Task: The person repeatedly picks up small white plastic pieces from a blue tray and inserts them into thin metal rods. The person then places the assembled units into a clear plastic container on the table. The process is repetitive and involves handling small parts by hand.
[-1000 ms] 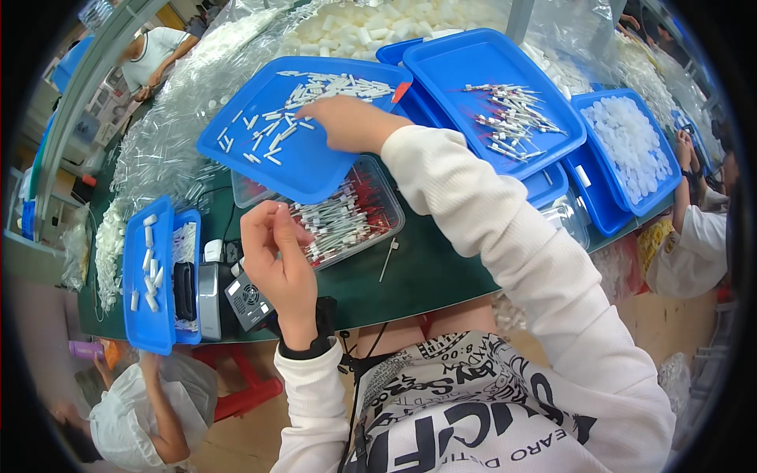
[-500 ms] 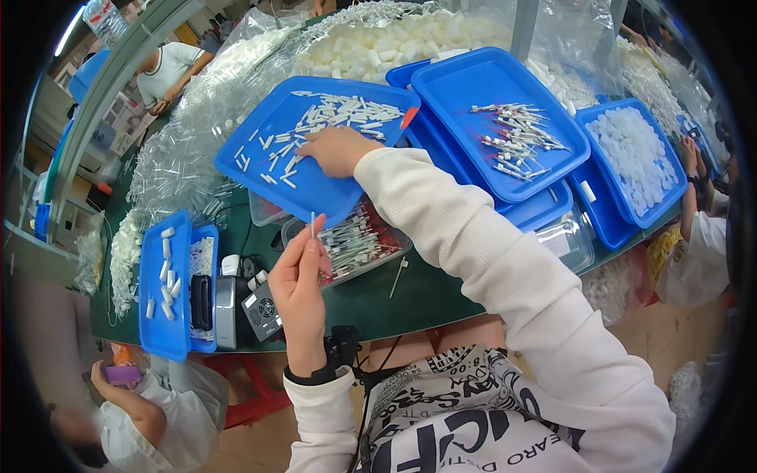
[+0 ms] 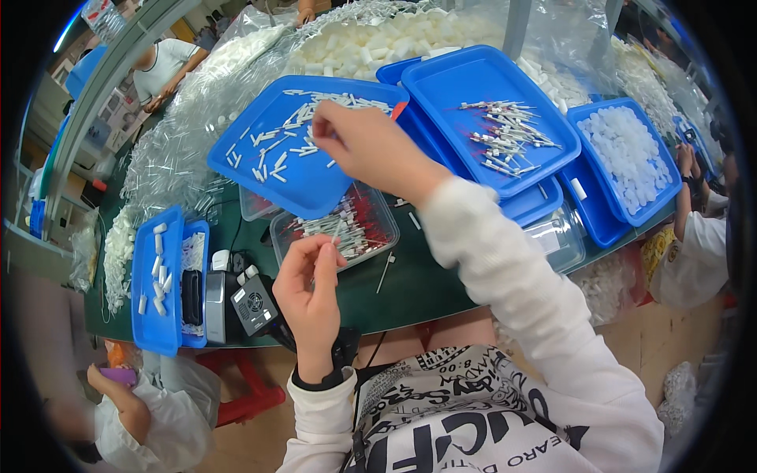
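My left hand (image 3: 314, 288) is raised at the near edge of a clear plastic box (image 3: 390, 236). Thumb and fingers pinch a thin whitish stick (image 3: 337, 229), which points up from the fingertips. Over the right part of a blue tray (image 3: 236, 130) hangs my right hand (image 3: 371, 146), its fingers curled together; what they hold, if anything, is hidden. Small white tubes (image 3: 277, 167) lie scattered in that tray. The clear box below it contains many thin sticks (image 3: 347, 225) with white ends and red parts.
More blue trays stand right: one with white-ended sticks (image 3: 512, 138), another with translucent white pieces (image 3: 623, 150). A tray with white cylinders (image 3: 160, 268) and a grey device (image 3: 254, 303) are left. Clear tubes (image 3: 169, 158) and white cylinders (image 3: 394, 39) are heaped behind. Other people sit nearby.
My right hand has lifted off the white tubes in the tray and moved right, its fingers curling. My left hand has shifted slightly right, still pinching the stick, which now leans more.
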Available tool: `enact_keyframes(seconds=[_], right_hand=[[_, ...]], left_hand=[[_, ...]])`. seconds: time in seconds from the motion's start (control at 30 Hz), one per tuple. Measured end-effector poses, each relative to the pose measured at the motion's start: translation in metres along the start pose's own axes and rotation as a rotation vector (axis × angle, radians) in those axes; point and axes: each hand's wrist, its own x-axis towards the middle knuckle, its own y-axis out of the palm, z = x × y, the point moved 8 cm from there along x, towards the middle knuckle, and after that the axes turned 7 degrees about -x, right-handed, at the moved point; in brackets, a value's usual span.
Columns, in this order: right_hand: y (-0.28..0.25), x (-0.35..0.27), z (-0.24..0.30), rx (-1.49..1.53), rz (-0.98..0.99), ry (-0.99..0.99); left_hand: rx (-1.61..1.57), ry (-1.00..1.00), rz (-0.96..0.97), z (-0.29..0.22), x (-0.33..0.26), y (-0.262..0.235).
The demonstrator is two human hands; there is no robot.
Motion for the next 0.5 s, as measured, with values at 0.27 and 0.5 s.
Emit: enact_keyframes(seconds=[0.27, 0.5], right_hand=[[-0.083, -0.123, 0.034, 0.560, 0.027, 0.244], [-0.106, -0.150, 0.030, 0.482, -0.030, 0.311]], left_hand=[[0.224, 0.250, 0.200, -0.044, -0.012, 0.047], [0.323, 0.348, 0.295, -0.056, -0.019, 0.070]])
